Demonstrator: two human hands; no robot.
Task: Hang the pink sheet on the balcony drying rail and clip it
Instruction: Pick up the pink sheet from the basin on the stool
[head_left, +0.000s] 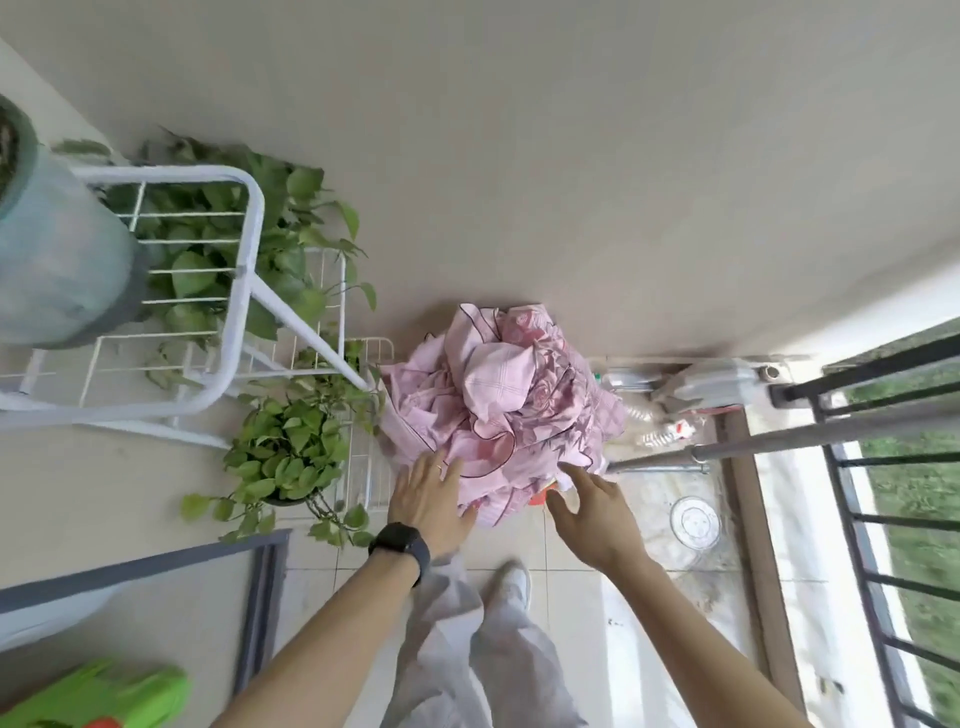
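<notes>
black watch (402, 546) | gold ring (439, 467) | pale trousers (483, 654) | white shoe (511, 582)

**Cloth, metal and tile on the balcony**

The sheet (498, 410) is showing as soft, matt pink cloth, crumpled, with a printed pattern. The rail (831, 434) is looking like dull grey metal, the railing (878, 525) like black painted metal. The rack (249, 291) is gleaming as smooth white coated wire. Floor tiles (566, 597) are looking pale and faintly glossy; the wall (519, 156) is looking matt.
</notes>
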